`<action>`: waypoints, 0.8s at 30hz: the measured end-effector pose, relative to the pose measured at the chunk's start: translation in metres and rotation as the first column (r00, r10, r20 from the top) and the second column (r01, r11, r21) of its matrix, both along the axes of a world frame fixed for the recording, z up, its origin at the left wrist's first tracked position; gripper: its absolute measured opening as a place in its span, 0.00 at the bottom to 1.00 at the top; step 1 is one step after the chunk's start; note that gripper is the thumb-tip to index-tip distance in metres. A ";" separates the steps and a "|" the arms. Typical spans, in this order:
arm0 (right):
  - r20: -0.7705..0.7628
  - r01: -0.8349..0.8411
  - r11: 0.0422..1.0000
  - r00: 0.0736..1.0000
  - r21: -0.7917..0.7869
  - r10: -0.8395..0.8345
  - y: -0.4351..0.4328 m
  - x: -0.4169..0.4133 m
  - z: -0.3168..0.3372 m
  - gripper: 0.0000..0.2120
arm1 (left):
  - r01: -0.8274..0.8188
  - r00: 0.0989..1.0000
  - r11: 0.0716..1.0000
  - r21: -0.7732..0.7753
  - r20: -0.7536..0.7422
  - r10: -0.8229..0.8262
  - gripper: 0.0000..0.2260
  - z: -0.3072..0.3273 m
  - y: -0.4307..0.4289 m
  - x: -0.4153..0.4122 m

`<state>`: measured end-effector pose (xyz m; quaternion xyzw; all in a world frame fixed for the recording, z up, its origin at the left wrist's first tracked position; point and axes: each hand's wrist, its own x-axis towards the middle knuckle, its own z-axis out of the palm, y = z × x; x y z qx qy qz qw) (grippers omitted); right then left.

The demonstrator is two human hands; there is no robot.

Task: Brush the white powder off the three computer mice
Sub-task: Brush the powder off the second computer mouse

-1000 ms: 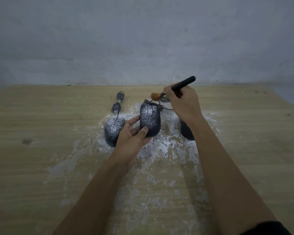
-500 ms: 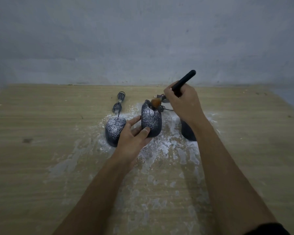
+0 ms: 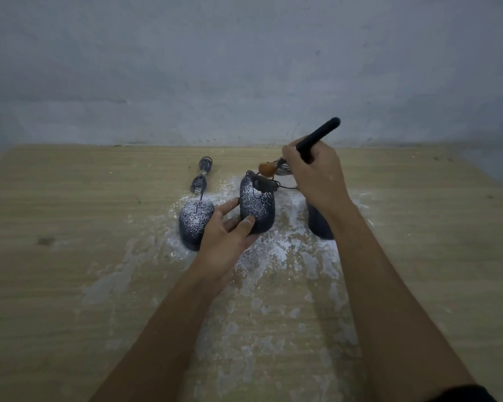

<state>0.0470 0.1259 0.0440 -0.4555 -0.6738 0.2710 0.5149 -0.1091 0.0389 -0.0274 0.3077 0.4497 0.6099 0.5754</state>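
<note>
**Steadying a dusted mouse for the brush**

Head view: the left hand (image 3: 225, 242) pinches the middle mouse (image 3: 257, 208), likely to stop it sliding. The right hand (image 3: 314, 177) is wrapped around a brush (image 3: 317, 139), its rust-coloured bristles above the mouse's front. Speckled powder coats the left mouse (image 3: 195, 223); the right mouse (image 3: 318, 224) is half hidden on the wooden worktop (image 3: 70, 256).

Wooden table (image 3: 70, 285), grey wall (image 3: 244, 68)

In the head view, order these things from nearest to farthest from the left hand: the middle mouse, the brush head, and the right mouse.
From the left hand:
1. Middle mouse: touching the fingers, just beyond them.
2. Right mouse: across the powder, partly hidden under the right forearm.
3. Brush head: beyond the middle mouse's far end, held by the right hand.
</note>
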 end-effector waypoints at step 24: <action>-0.114 0.025 0.996 0.993 -0.087 -0.035 -0.010 0.009 -0.019 0.08 | -0.003 0.998 1.000 -0.021 0.059 0.004 0.17 0.007 -0.003 0.004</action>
